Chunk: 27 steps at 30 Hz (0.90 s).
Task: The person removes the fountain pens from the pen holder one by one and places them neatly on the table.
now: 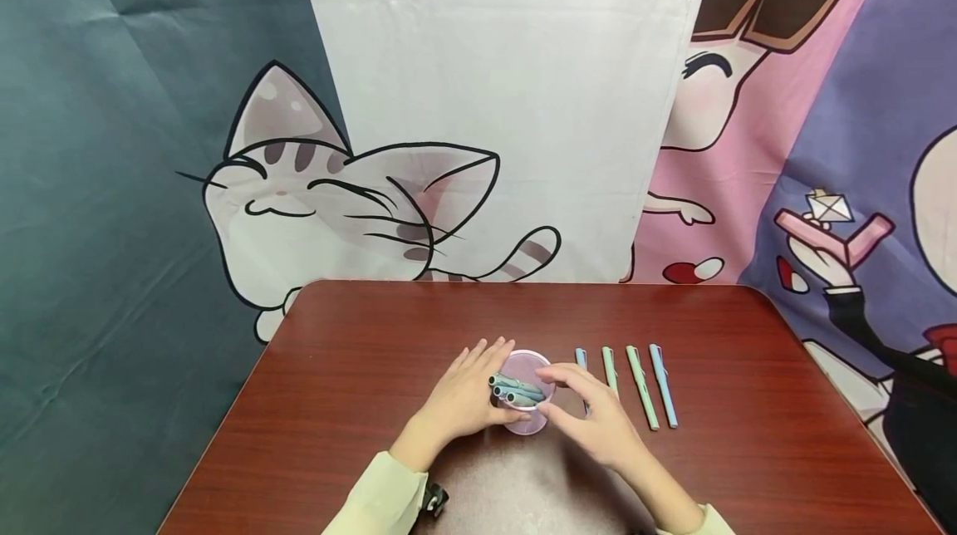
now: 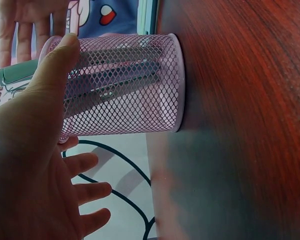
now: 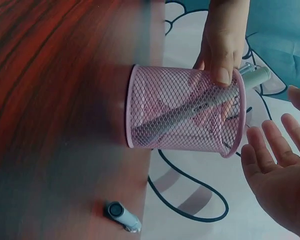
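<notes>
A pink mesh pen holder [image 1: 526,422] stands upright on the table. My left hand [image 1: 465,395] grips it near the rim from the left, the thumb lying on the near side in the left wrist view and the other fingers spread. Several green and blue pens [image 1: 521,394] lean inside the holder, their ends sticking out toward the left hand. At the holder's right side, my right hand [image 1: 596,416] has its fingers apart and relaxed, holding nothing. In the right wrist view its fingers are close to the rim of the holder [image 3: 185,77].
Right of the holder lie a green pen [image 1: 641,387], a blue pen [image 1: 663,385], and two more, a blue pen [image 1: 581,358] and a green pen [image 1: 609,365], partly hidden by the right hand. The brown table [image 1: 359,336] ends at a cartoon-printed curtain [image 1: 508,86].
</notes>
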Each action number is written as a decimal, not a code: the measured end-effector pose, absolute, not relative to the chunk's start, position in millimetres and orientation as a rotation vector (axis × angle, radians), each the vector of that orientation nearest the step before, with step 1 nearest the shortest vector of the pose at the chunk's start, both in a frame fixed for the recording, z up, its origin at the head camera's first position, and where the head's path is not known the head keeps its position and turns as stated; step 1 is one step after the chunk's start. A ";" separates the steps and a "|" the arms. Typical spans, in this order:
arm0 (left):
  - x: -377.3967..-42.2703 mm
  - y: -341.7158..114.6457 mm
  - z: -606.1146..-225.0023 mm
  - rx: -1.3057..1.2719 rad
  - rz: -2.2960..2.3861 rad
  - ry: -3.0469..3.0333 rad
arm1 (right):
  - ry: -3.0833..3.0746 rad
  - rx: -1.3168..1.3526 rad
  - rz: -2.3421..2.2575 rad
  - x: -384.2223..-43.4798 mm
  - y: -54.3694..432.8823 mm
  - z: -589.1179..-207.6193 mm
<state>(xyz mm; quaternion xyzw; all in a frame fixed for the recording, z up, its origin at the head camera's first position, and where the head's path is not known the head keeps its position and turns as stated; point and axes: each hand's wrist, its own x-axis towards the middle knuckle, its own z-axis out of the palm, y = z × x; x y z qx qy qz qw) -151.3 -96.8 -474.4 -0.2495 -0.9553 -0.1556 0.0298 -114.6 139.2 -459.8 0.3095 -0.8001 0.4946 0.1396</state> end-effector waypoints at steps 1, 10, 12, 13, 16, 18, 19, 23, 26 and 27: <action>-151.2 -96.7 -473.9 -0.770 -0.480 -2.946 | -2.312 0.898 1.420 -114.5 137.9 -460.5; -150.7 -96.6 -472.5 -0.770 -0.487 -2.952 | -2.280 0.971 1.390 -115.1 125.4 -463.5; -150.3 -96.6 -472.2 -0.771 -0.489 -2.957 | -2.282 0.983 1.379 -115.2 123.2 -463.9; -150.1 -96.6 -471.9 -0.769 -0.492 -2.961 | -2.290 0.980 1.371 -115.3 122.1 -464.3; -150.0 -96.6 -472.2 -0.768 -0.489 -2.969 | -2.305 0.988 1.330 -115.8 118.7 -465.3; -150.2 -96.6 -472.8 -0.770 -0.480 -2.967 | -2.323 0.981 1.303 -115.9 116.7 -466.1; -150.5 -96.6 -473.2 -0.772 -0.474 -2.966 | -2.335 0.971 1.291 -116.0 116.0 -466.3; -150.8 -96.8 -474.0 -0.778 -0.456 -2.964 | -2.352 0.957 1.251 -116.1 113.7 -467.3; -150.7 -96.9 -474.0 -0.774 -0.458 -2.967 | -2.352 0.955 1.226 -116.8 112.4 -468.0; -150.7 -96.9 -473.9 -0.773 -0.459 -2.968 | -2.349 0.959 1.214 -117.4 112.0 -468.6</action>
